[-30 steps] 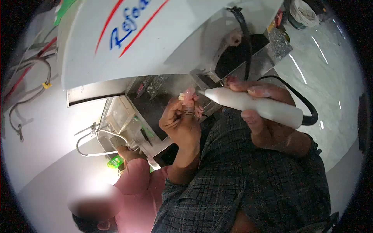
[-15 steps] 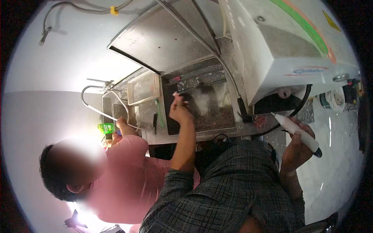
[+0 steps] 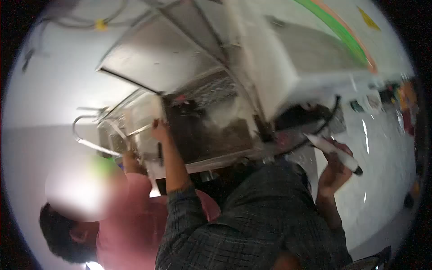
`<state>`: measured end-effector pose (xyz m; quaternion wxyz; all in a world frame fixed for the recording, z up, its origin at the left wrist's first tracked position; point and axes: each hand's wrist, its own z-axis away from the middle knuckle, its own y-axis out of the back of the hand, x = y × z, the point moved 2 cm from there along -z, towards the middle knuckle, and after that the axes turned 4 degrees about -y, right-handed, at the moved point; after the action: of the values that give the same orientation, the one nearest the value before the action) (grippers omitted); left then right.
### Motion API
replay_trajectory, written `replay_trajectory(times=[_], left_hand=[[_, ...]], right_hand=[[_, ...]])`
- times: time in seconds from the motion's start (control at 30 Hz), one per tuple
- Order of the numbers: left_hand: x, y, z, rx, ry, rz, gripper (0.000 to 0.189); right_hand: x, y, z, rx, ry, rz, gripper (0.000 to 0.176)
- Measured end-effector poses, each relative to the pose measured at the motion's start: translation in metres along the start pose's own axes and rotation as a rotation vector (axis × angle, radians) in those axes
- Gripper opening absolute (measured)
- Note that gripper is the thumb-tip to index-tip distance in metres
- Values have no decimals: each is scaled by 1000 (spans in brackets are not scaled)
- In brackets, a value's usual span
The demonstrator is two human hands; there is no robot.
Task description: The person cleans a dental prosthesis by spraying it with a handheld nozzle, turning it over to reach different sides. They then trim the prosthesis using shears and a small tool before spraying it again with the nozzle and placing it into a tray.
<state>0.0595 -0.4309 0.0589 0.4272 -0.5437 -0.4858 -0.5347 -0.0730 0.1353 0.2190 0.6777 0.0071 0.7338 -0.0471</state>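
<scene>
My left hand (image 3: pixel 159 130), blurred by motion, is closed at the left side of the dark, wet basin (image 3: pixel 211 126). A thin pale stick (image 3: pixel 140 130) juts leftward from its fingers; blur hides its exact kind. Just below the hand, a slim black object (image 3: pixel 160 154) lies on the ledge. On the right, my right hand (image 3: pixel 335 166) is wrapped round a white tapered tube (image 3: pixel 333 151) with a pointed tip and a dark end. Its tip points up and left, towards the front of the white machine (image 3: pixel 279 76).
A person in a pink top (image 3: pixel 130 225) stands close on the left, one hand (image 3: pixel 131 161) near the curved tap hose (image 3: pixel 85 141). A raised clear cover (image 3: pixel 157 54) leans over the basin. A black hose (image 3: pixel 330 121) curves beneath the machine.
My left hand has moved from above the basin leftward to the ledge, and the pale stick now shows in it. The view has shifted; my right hand keeps its hold.
</scene>
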Motion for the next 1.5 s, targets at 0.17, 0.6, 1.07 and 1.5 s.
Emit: replay_trajectory(times=[0.17, 0.6, 1.07, 1.5], left_hand=[[48, -49, 176, -346, -89, -200, 19], [53, -157, 373, -1476, -749, -843, 47], [32, -153, 367, -1355, -723, -702, 30], [39, -122, 326, -1075, 432, 245, 12]], right_hand=[[4, 18, -8, 40, 96, -4, 22], [-11, 49, -23, -71, -7, -197, 20], [-7, 60, -22, -19, -55, -50, 20], [0, 42, -23, -78, -44, -53, 25]])
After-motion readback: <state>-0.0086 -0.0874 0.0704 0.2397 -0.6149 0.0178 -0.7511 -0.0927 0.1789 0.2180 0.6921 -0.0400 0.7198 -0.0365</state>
